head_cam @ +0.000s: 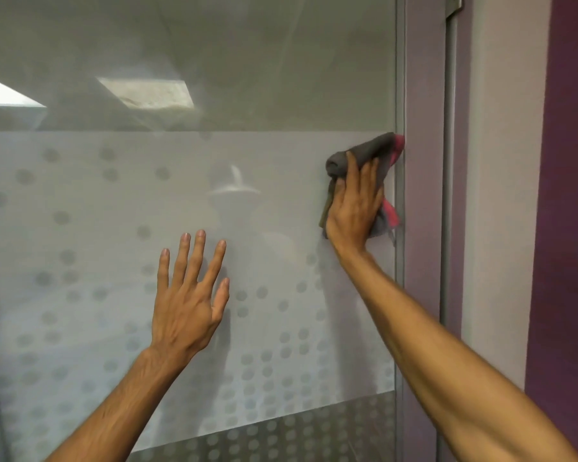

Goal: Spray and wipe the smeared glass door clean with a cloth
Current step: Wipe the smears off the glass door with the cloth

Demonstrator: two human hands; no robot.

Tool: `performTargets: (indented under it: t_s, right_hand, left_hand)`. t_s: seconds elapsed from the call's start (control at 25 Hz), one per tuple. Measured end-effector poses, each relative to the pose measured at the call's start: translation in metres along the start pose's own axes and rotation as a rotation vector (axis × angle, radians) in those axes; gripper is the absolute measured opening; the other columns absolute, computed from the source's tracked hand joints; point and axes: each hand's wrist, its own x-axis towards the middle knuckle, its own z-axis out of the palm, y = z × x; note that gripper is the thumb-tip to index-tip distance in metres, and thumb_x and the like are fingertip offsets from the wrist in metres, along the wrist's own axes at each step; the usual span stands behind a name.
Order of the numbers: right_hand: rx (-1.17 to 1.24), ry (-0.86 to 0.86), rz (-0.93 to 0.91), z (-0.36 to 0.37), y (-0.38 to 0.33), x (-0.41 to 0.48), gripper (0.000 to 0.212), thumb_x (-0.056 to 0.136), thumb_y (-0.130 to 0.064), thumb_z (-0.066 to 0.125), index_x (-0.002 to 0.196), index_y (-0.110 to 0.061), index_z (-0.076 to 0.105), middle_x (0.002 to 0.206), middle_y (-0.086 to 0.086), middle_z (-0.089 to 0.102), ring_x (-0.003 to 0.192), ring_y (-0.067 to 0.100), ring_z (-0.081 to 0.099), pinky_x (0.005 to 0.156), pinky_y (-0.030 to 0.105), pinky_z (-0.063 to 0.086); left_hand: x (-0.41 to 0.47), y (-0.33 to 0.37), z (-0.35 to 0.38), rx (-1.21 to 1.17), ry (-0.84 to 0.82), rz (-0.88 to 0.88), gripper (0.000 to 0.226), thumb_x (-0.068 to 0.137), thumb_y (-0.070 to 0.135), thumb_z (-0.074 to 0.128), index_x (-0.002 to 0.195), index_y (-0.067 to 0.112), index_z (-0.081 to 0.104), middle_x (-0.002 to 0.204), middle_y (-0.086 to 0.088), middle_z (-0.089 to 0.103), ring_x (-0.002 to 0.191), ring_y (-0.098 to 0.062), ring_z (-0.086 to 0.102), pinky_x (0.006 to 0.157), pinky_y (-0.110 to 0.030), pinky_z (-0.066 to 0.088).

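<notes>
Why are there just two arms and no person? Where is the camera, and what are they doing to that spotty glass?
The camera sits on the person's head, so you see what they see: their own two arms reaching forward. In front is a glass door with a frosted band of dots across it. The right hand holds a grey and pink cloth against the glass, right at the edge beside the door frame, to wipe it. The left hand is open with fingers spread, flat at the glass and holding nothing. No spray bottle shows in this picture.
</notes>
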Motion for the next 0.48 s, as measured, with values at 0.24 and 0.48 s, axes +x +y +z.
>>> performTargets:
  t_s: [0.24,0.48]
  right_hand:
    - [-0.027,-0.337,-0.798,0.000,0.004,-0.183,0.060,0.097,-0.006,0.062,0.154,-0.014,0.045,0.162,0.020,0.037,0.156,0.035,0.023,0.126,0.056,0.019]
    - [-0.017,-0.731,-1.591,-0.007,0.029,-0.168,0.057,0.103,-0.015,0.048,0.158,-0.018,0.037,0.167,0.014,0.029,0.157,0.031,0.021,0.128,0.053,0.018]
  left_hand:
    - [-0.010,-0.028,-0.002,0.041,0.000,-0.083,0.065,0.103,0.044,0.029,0.162,0.022,0.013,0.171,-0.012,0.003,0.158,-0.032,0.005,0.124,-0.060,0.016]
    - [-0.017,-0.036,-0.003,0.061,-0.021,-0.035,0.066,0.103,0.043,0.033,0.162,0.021,0.012,0.171,-0.013,0.002,0.158,-0.033,0.005,0.124,-0.060,0.017]
